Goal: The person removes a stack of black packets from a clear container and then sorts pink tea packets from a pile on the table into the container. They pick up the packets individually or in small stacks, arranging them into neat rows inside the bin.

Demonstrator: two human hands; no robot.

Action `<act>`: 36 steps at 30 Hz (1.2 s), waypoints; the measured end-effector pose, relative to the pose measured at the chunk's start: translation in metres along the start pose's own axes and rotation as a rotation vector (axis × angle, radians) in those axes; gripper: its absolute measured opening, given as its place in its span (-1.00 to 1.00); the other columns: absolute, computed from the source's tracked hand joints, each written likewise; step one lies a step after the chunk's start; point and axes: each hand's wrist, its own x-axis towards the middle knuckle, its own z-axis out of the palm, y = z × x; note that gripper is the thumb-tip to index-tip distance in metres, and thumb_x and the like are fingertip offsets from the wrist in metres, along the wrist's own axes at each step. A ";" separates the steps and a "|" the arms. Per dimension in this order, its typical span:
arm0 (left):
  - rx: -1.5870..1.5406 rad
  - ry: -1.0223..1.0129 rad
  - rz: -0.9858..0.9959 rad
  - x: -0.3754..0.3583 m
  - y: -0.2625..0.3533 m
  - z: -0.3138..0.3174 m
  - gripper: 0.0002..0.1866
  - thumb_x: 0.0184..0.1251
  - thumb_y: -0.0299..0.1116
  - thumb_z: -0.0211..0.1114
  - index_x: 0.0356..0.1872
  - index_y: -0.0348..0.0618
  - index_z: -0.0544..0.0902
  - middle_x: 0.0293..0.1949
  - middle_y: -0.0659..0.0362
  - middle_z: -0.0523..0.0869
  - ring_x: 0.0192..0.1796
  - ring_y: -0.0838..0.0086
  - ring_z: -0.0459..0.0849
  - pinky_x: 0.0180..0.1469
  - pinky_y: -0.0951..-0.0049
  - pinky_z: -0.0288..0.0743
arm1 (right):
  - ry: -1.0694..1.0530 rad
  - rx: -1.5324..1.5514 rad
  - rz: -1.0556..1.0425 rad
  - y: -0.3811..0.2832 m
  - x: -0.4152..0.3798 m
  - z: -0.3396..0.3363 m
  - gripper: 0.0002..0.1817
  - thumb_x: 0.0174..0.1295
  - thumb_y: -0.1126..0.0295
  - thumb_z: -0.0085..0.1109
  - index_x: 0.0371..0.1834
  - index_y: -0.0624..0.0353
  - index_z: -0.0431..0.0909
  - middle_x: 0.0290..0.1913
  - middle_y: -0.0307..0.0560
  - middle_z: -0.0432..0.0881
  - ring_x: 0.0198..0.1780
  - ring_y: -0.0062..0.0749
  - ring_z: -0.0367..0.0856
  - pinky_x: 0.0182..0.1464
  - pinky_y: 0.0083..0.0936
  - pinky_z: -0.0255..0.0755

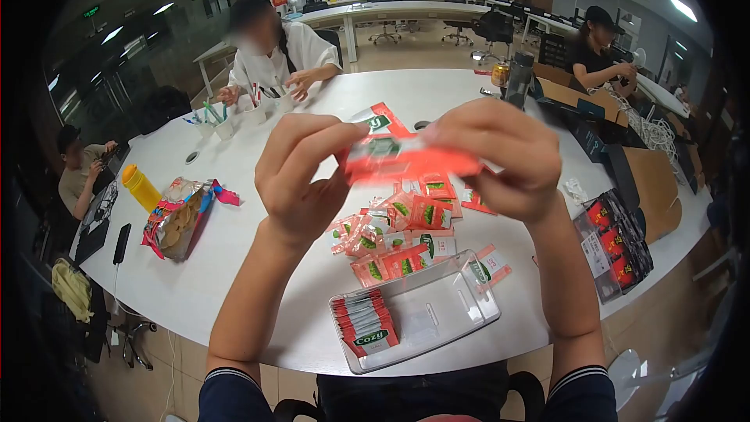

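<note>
Raised over the table, my left hand (pixel 301 168) and my right hand (pixel 508 156) are both closed on a red tea sachet (pixel 422 162), one at each end. The sachet is blurred by motion. Just behind it shows another red packet (pixel 383 115) with a green label. Below my hands lies a loose pile of red and white sachets (pixel 430 212) with green pictures. Nearer to me stands a clear plastic box (pixel 461 305); a row of upright sachets (pixel 365 320), the front one marked "Cozy", fills its left end.
An opened chip bag (pixel 176 219), yellow bottle (pixel 141 187) and phone (pixel 122 243) lie left. At right are a box of red packs (pixel 613 246), cardboard boxes (pixel 644 180) and a dark bottle (pixel 518 78). Across the table, a person (pixel 277 55) handles cups of pens (pixel 223 126).
</note>
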 end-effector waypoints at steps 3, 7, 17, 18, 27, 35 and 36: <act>0.050 -0.016 0.172 0.001 -0.007 -0.009 -0.66 -0.24 -0.58 0.60 -0.30 -0.15 0.78 -0.34 0.20 0.73 -0.25 0.30 0.70 -0.24 0.32 0.57 | 0.269 0.201 0.314 0.009 -0.004 0.006 -0.71 0.31 0.64 0.41 0.09 0.27 0.80 -0.09 -0.09 0.85 -0.12 -0.44 0.79 0.04 -0.49 0.64; 0.200 -0.070 0.318 0.004 -0.003 -0.019 -0.67 -0.33 -0.41 0.58 -0.37 -0.03 0.76 -0.32 0.30 0.72 -0.17 0.32 0.65 -0.15 0.23 0.50 | 0.251 0.473 0.639 0.018 -0.010 -0.004 -0.75 0.46 0.48 0.36 0.11 0.40 0.75 -0.11 -0.06 0.85 -0.07 -0.50 0.78 0.06 -0.51 0.64; 0.273 -0.015 0.309 0.002 -0.008 -0.018 -0.68 -0.26 -0.45 0.58 -0.37 0.04 0.69 -0.17 0.29 0.72 -0.06 0.28 0.61 -0.02 0.19 0.48 | 0.213 0.706 0.784 0.014 -0.004 0.000 -0.68 0.55 0.49 0.17 0.22 0.51 0.62 -0.02 0.09 0.82 -0.05 -0.37 0.84 0.00 -0.39 0.85; 0.258 -0.013 0.230 -0.003 -0.012 -0.016 -0.69 -0.14 -0.50 0.59 -0.39 0.00 0.62 -0.04 0.19 0.76 0.08 0.18 0.66 0.11 0.12 0.53 | 0.204 0.698 0.792 0.014 -0.004 0.000 -0.67 0.55 0.50 0.14 0.25 0.51 0.59 -0.02 0.10 0.81 -0.03 -0.36 0.84 -0.01 -0.39 0.85; 0.200 -0.057 0.214 -0.004 -0.031 -0.010 -0.71 -0.12 -0.59 0.57 -0.42 -0.11 0.60 0.24 -0.05 0.68 0.35 -0.06 0.65 0.37 -0.04 0.53 | 0.181 0.732 0.892 0.017 -0.006 0.001 -0.60 0.53 0.42 0.22 0.31 0.47 0.53 0.02 0.10 0.81 -0.03 -0.35 0.87 -0.03 -0.38 0.86; 0.113 -0.114 0.141 -0.012 -0.026 -0.014 -0.74 -0.16 -0.71 0.51 -0.40 -0.21 0.68 0.06 0.01 0.74 0.04 0.14 0.79 0.00 0.24 0.72 | 0.224 0.700 0.897 0.008 0.000 0.008 -0.61 0.52 0.42 0.22 0.27 0.48 0.55 -0.01 0.17 0.82 -0.08 -0.25 0.89 -0.06 -0.44 0.84; 0.094 -0.114 0.082 -0.013 -0.025 -0.013 -0.74 -0.13 -0.73 0.48 -0.38 -0.22 0.70 0.05 0.00 0.75 0.04 0.14 0.79 -0.01 0.26 0.72 | 0.222 0.707 0.898 0.009 -0.001 0.007 -0.60 0.51 0.42 0.24 0.29 0.47 0.54 -0.01 0.15 0.82 -0.07 -0.28 0.89 -0.06 -0.42 0.85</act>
